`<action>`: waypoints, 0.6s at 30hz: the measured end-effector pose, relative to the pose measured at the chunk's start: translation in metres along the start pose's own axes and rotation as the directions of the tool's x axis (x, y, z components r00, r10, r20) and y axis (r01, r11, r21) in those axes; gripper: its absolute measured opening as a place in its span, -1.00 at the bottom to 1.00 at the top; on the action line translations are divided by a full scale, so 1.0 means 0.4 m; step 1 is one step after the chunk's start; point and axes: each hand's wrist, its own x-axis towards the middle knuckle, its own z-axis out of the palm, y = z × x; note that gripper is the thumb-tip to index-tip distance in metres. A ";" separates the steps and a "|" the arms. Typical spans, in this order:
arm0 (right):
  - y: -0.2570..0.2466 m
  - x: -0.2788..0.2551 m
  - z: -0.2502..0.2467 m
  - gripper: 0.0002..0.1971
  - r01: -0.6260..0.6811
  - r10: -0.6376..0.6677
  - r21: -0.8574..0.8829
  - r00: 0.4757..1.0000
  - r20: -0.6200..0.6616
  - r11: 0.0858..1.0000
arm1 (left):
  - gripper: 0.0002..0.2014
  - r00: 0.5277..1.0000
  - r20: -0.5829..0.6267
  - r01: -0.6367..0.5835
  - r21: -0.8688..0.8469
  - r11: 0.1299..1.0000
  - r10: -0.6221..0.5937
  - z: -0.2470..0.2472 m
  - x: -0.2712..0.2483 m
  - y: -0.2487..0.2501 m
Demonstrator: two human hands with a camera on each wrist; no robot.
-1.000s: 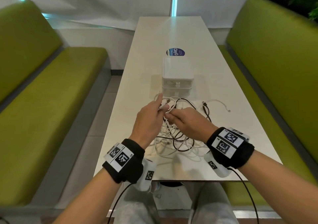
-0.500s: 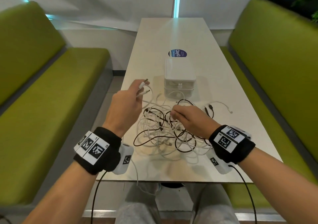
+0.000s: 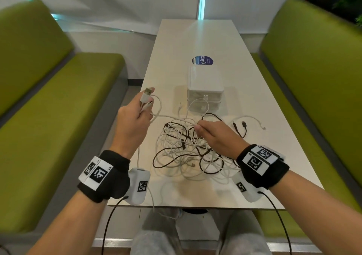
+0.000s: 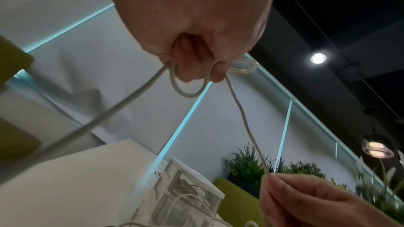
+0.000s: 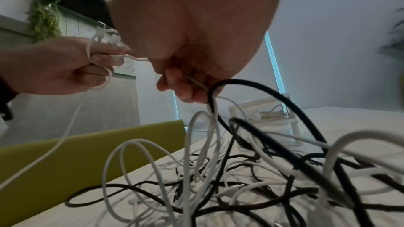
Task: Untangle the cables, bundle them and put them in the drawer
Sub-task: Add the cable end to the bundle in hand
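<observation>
A tangle of white and black cables (image 3: 188, 149) (image 5: 240, 170) lies on the white table (image 3: 195, 39) near its front edge. My left hand (image 3: 135, 117) (image 4: 196, 54) is raised at the table's left edge and grips a white cable (image 3: 156, 105) (image 4: 247, 123) with both of its plug ends (image 3: 146, 96) sticking up past my fingers. That cable runs right to my right hand (image 3: 211, 135) (image 5: 186, 82), which pinches it just above the tangle. A small white drawer box (image 3: 204, 90) (image 5: 262, 115) stands behind the pile, with a cable visible inside.
Green benches (image 3: 49, 107) (image 3: 323, 88) flank the table on both sides. A round blue sticker (image 3: 202, 60) sits beyond the drawer box. Loose black and white cable ends (image 3: 246, 125) lie right of the pile. A white cable (image 3: 150, 196) hangs over the front edge.
My left hand has pulled the white cable's ends out of the pile, up and to the left. The right hand stayed over the tangle, holding the same cable.
</observation>
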 end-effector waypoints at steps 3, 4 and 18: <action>-0.002 -0.003 0.008 -0.61 -0.004 0.004 -0.017 1.000 0.017 1.000 | -0.72 0.997 0.009 0.079 -0.154 0.985 -0.079 0.006 0.000 -0.002; -0.002 -0.005 0.010 -0.60 -0.009 0.010 -0.025 1.000 0.029 1.000 | -0.69 0.995 0.007 0.095 -0.203 0.975 -0.095 0.008 -0.002 0.001; 0.013 -0.027 0.000 -0.61 -0.021 0.033 -0.118 0.994 0.104 0.993 | -0.66 0.989 -0.046 -0.141 0.030 0.990 0.142 0.017 0.001 0.043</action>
